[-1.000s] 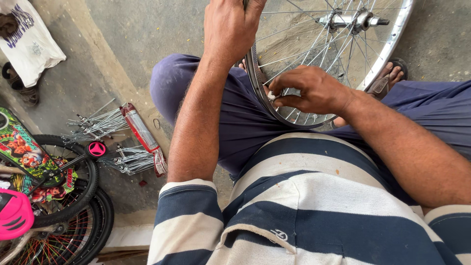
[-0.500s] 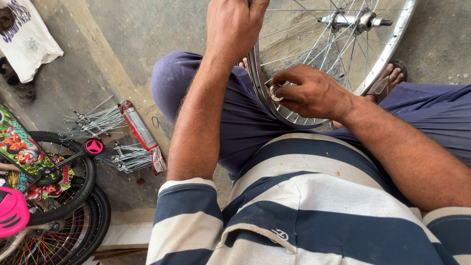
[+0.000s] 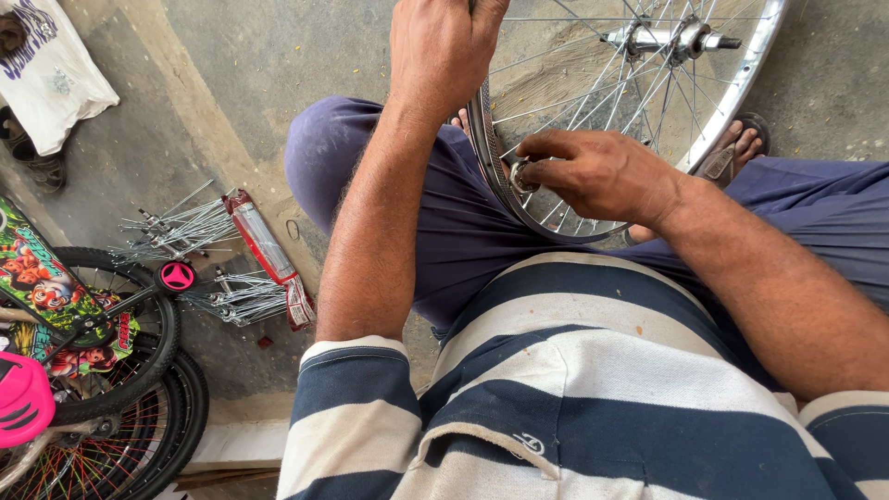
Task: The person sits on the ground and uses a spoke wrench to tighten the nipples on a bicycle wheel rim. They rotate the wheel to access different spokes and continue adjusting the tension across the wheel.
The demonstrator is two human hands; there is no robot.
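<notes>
A bare silver bicycle wheel with thin spokes and a metal hub stands upright between my knees. My left hand grips the rim at its left edge, near the top of the view. My right hand is closed on a small round metal spoke tool, pressed against the inner side of the rim at its lower left. My lap in dark blue trousers lies under the wheel, and a foot in a sandal shows behind the spokes.
Loose silver spokes lie in bundles on the concrete floor at left, beside a red packet. Small tyred wheels with coloured spokes, a pink part and a white cloth sit along the left edge.
My right hand has shifted slightly up and left along the inner rim with the tool. The left hand keeps its grip on the rim.
</notes>
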